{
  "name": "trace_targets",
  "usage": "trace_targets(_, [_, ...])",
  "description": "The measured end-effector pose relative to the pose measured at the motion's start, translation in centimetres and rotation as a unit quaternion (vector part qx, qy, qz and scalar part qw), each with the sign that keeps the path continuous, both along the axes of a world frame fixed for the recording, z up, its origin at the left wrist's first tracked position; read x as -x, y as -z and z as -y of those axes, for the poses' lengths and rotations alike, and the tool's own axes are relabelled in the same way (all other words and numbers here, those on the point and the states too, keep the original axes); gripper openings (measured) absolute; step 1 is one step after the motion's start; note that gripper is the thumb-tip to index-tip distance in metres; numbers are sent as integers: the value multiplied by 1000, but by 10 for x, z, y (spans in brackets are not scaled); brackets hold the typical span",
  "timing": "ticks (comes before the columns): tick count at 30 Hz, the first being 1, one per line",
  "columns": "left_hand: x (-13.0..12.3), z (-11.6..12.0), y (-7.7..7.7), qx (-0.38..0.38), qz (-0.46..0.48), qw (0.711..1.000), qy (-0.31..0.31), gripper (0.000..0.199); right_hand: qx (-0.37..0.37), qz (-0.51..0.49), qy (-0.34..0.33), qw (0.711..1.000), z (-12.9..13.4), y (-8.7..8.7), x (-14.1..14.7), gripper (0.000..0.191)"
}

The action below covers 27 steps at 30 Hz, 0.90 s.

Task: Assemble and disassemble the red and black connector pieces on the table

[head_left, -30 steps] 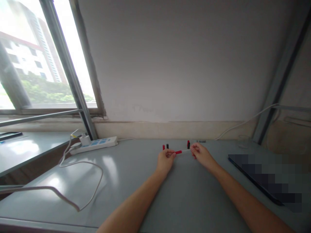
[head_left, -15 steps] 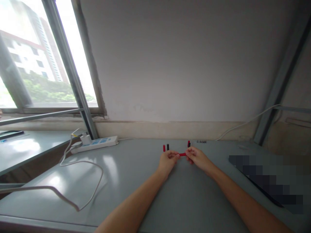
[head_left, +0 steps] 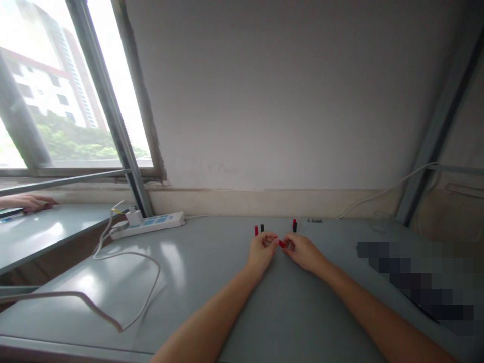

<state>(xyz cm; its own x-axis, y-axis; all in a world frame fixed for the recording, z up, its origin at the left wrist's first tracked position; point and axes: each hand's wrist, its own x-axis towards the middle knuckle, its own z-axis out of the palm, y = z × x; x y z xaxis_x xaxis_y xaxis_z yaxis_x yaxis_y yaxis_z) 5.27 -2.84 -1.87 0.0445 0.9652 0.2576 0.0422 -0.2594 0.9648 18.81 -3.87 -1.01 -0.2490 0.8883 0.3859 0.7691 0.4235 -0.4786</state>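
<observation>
Pinching a red piece (head_left: 282, 244), both hands (head_left: 301, 250) are near the desk's back edge (head_left: 223, 219); room opens leftward.

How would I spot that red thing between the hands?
Over the grey desk, the left hand and right hand nearly meet. Between them shows a short red piece. Unlike the red and black pieces standing behind, it's held.

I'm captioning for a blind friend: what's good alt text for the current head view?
A person's left hand and right hand hold a small red rod between them over a glossy grey tabletop. Short red and black cylinders stand behind; a white plastic power strip lies to the left.
</observation>
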Motion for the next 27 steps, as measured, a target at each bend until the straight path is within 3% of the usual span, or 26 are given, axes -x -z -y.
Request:
trace_targets(4, [-1,-1,0,-7,3,1000,15,8,-24,68,13,997,-9,-1,8,8])
trace_targets(14, [17,-7,-15,92,160,976,-119,14,32,12,78,996,-46,6,27,8])
trace_targets(27, [17,-6,-13,115,174,971,-113,14,49,55,127,989,-55,10,40,14])
